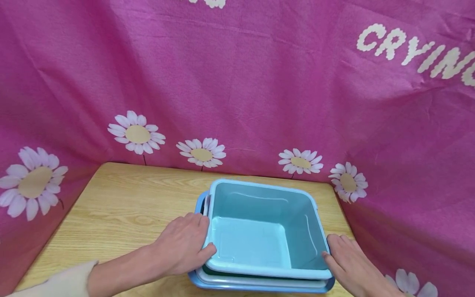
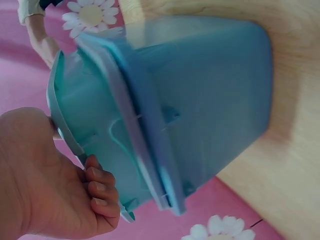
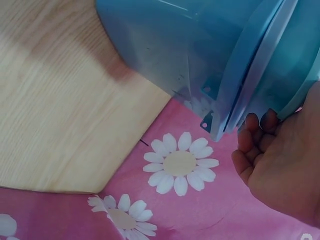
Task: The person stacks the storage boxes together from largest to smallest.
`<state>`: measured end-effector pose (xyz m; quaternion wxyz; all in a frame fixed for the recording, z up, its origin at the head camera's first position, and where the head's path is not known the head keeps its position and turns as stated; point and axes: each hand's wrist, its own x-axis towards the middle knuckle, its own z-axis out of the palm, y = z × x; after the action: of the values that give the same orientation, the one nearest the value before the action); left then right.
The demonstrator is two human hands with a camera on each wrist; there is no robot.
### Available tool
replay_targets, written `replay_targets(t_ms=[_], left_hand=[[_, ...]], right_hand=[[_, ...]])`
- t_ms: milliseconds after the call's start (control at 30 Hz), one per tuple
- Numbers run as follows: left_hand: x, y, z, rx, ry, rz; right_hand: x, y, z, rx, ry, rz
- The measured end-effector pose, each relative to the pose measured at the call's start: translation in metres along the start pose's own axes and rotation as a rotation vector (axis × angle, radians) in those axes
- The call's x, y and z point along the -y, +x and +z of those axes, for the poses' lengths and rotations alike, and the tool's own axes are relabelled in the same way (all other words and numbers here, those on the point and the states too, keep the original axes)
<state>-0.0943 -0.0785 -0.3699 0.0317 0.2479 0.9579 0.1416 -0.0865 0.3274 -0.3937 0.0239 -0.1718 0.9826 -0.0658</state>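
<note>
A light teal plastic bin (image 1: pixel 274 272) sits on top of a nested stack and stands partly raised out of it. Under its rim show a white-rimmed bin (image 1: pixel 259 282) and, outermost, a blue bin (image 2: pixel 215 95) resting on the table. My left hand (image 1: pixel 185 243) grips the teal bin's left rim, thumb over the inner edge and fingers curled beneath it. On the opposite side my right hand (image 1: pixel 349 260) holds the right rim, its curled fingers (image 3: pixel 252 135) under the edge in the right wrist view. Inside, the teal bin is empty.
The stack stands on a light wooden table (image 1: pixel 126 206), toward its front right. A pink cloth (image 1: pixel 237 82) printed with white daisies and lettering hangs behind and at both sides of the table.
</note>
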Motion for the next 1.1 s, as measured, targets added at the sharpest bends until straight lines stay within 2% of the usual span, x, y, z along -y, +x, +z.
replay_targets(t_ms=[100, 233, 500, 633, 1100], left_hand=[[0.002, -0.003, 0.007, -0.008, 0.009, -0.006], [0.004, -0.007, 0.013, -0.022, 0.012, -0.01], [0.005, -0.007, 0.016, -0.015, -0.011, -0.012], [0.006, -0.008, 0.017, -0.018, -0.009, -0.007], [0.008, -0.011, 0.022, -0.066, 0.007, -0.003]], right_hand=[[0.002, 0.002, 0.001, 0.032, 0.008, 0.018], [0.004, 0.002, 0.001, 0.031, 0.004, 0.017], [0.004, 0.002, 0.002, 0.109, 0.011, 0.061], [0.004, 0.001, 0.003, 0.118, 0.02, 0.071], [0.005, 0.003, 0.008, 0.005, 0.016, 0.016]])
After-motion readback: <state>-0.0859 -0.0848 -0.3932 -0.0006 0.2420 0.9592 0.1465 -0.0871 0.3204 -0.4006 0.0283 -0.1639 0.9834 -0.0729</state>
